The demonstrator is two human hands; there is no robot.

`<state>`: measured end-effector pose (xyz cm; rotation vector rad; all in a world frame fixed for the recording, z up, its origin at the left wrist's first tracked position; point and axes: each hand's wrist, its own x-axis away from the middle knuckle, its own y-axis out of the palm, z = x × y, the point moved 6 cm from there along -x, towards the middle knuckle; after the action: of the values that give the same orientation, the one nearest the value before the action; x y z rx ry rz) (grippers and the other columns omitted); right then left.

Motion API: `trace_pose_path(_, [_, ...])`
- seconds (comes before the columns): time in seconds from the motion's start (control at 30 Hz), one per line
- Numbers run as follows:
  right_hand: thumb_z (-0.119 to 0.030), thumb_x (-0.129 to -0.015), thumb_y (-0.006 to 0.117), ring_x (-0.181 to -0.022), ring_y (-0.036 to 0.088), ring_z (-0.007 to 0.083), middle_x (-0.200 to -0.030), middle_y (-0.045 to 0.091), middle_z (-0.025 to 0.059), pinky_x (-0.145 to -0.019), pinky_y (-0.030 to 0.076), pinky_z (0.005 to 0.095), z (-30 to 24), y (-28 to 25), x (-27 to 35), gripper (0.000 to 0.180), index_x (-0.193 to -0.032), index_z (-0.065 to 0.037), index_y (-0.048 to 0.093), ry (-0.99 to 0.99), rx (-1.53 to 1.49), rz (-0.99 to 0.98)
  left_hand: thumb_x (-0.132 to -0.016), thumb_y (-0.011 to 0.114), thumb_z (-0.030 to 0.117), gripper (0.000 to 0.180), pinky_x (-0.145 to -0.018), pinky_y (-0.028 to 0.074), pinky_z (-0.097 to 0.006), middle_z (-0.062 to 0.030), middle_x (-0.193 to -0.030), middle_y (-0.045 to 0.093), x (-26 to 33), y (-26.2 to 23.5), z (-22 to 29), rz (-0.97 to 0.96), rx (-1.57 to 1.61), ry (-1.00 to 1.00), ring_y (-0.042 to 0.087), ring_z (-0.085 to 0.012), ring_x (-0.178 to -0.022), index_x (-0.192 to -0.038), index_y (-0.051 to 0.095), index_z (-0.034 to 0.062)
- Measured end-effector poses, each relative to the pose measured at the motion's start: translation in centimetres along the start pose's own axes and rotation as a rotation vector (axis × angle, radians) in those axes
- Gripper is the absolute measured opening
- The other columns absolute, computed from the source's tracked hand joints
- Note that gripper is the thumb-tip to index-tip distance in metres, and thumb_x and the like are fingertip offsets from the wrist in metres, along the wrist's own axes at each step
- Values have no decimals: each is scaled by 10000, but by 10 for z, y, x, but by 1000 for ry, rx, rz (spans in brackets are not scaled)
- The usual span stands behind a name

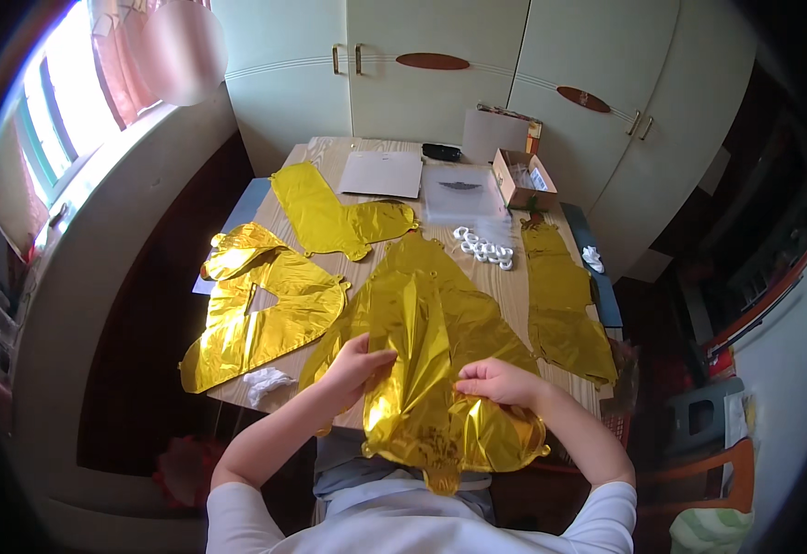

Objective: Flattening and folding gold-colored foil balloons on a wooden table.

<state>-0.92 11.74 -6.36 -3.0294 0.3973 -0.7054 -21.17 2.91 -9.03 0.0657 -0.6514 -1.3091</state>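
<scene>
A flat, uninflated gold foil balloon (431,360) lies across the near edge of the wooden table (514,286) and hangs over onto my lap. My left hand (355,365) presses on its left side with fingers on the foil. My right hand (496,380) is curled on the balloon's right side, pinching the foil. Other flat gold foil balloons lie around it: one at the left (265,314), one at the far left of centre (329,217), one along the right edge (565,305).
A cluster of small white rings (484,247) sits beyond the balloon. A clear plastic sheet (459,192), a white sheet (383,173), an open cardboard box (521,177) and a dark small object (441,151) lie at the far end. Crumpled white paper (265,381) is at the near left. Cupboards stand behind.
</scene>
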Motion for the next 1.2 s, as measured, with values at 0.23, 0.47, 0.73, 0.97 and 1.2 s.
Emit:
trace_pose_path(0.23, [-236,-945,642,-593,428,25,-652,530,-58,-527,361,222,18,-56,-2,224,-900,-17,663,93,168,299,-941,590,62,296,-718,537,-282,-53,-981,631,-59,-6,9,54,-221,108,621,-118,-847,-1230,552,13])
trace_pose_path(0.47, [-376,-846,698,-728,670,247,-813,709,102,-686,511,369,26,-84,-11,301,-885,-77,704,128,682,499,-904,615,110,489,-744,541,-348,-121,-1038,650,-80,-20,9,246,-668,314,643,-244,-876,-1355,461,3])
trace_pose_path(0.73, [-394,-854,682,-774,687,246,-825,717,97,-712,523,367,34,-88,-13,302,-886,-95,709,90,752,488,-841,678,348,534,-962,435,-462,-151,-1267,537,-51,22,36,167,-1560,729,507,-338,-1179,-1287,537,91])
trace_pose_path(0.97, [-392,-848,692,-765,683,222,-814,714,78,-706,515,347,34,-85,-14,283,-900,-116,719,159,694,473,-861,612,520,650,-1129,263,-524,-179,-1455,422,-74,21,21,4,-1722,827,320,-372,-1402,-1380,498,146])
trace_pose_path(1.2, [-369,-850,692,-723,665,207,-788,702,71,-683,507,339,32,-87,-16,266,-911,-112,718,91,694,430,-847,605,560,690,-1141,225,-562,-175,-1441,435,-75,16,20,16,-1673,782,321,-390,-1394,-1390,490,148])
